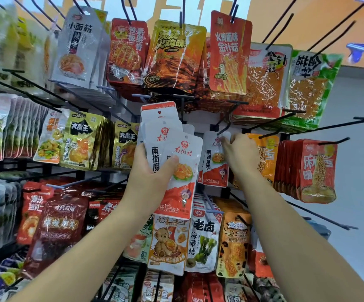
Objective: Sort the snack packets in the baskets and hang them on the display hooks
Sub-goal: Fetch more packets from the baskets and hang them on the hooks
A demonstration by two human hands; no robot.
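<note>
White and orange film marks the snack packets that the left hand grips in a loose fan in front of the middle of the display rack. Each is a flat pouch. It is white above, with red lettering and a round red logo, and has a picture of yellow food in the middle. The orange lower part bears a small cartoon figure with purple hair. A punched hole shows near the top of the pouches, and the rearmost carries an orange strip across its top edge. The thumb lies across the front of the fan and the fingers curl round behind it.

The right hand is raised just beside the fan. Its fingertips pinch the top of a single packet of the same kind, right at the tip of a black hook. Whether the hole is over the hook cannot be told, as the fingers cover it. The edge of another like pouch shows behind it.

Gold-and-black packets hang to the left of the fan, and orange noodle packets hang to the right of the right hand. In the row above are red and gold packets. Below the fan hang a bear-printed pouch and a seaweed pouch. Both forearms are bare.
</note>
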